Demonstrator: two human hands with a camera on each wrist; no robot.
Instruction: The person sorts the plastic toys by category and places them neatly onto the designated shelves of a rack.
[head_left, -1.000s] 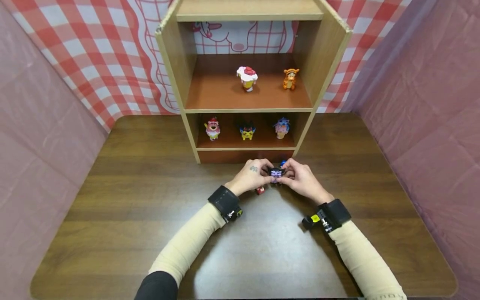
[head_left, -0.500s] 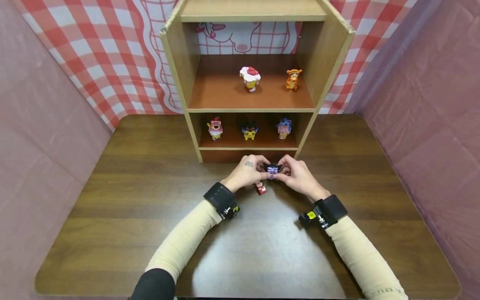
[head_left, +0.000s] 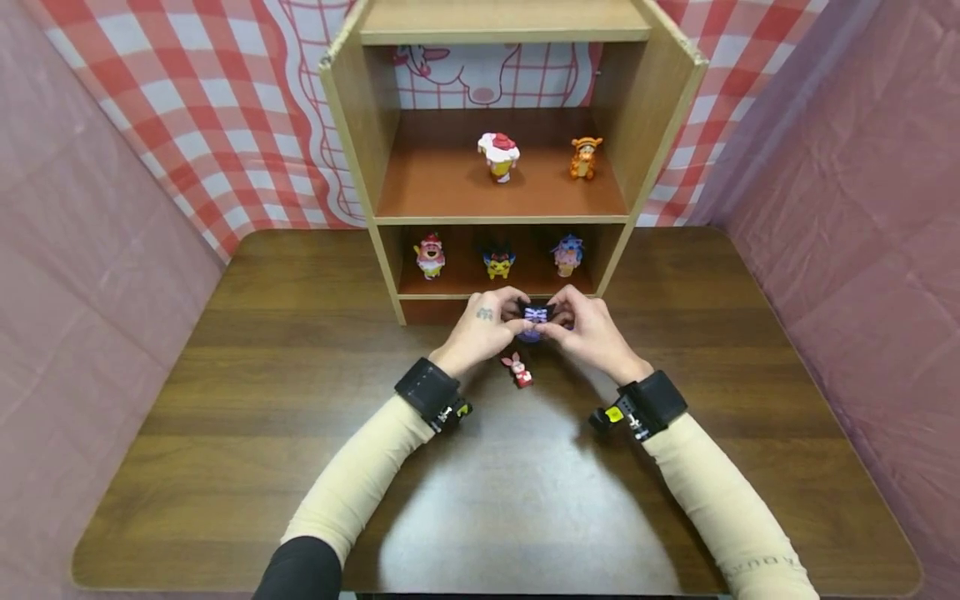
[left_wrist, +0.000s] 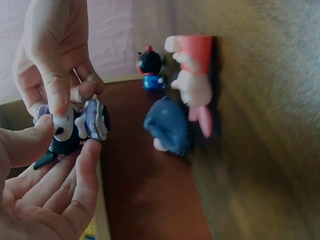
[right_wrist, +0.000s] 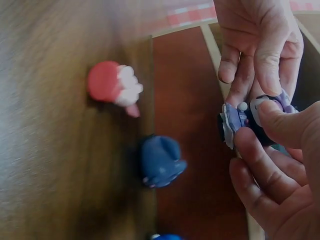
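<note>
In the head view, my left hand (head_left: 483, 327) and right hand (head_left: 592, 335) meet in front of the cabinet's lower shelf. Between them they pinch a small black, white and purple figurine (head_left: 536, 315), raised above the table. From the left wrist, the figurine (left_wrist: 62, 130) shows a white face and a purple frilled part, with thumbs and fingertips of both hands on it. Below the hands a pink rabbit figurine (head_left: 517, 369) in red is on the table. Beside it in the right wrist view is a dark blue figurine (right_wrist: 161, 161), mostly hidden by the hands from above.
A wooden cabinet (head_left: 501, 221) stands at the back. Its upper shelf bears a white-and-red topped figurine (head_left: 499, 157) and an orange tiger figurine (head_left: 583, 158). Several figurines, including a yellow one (head_left: 498, 262), occupy the lower shelf. A black-headed figurine (left_wrist: 151, 70) in blue is near the cabinet base.
Both hands have moved forward and slightly left with the figurine, up to the lower shelf's front. The pink rabbit figurine, partly covered before, now shows fully.
</note>
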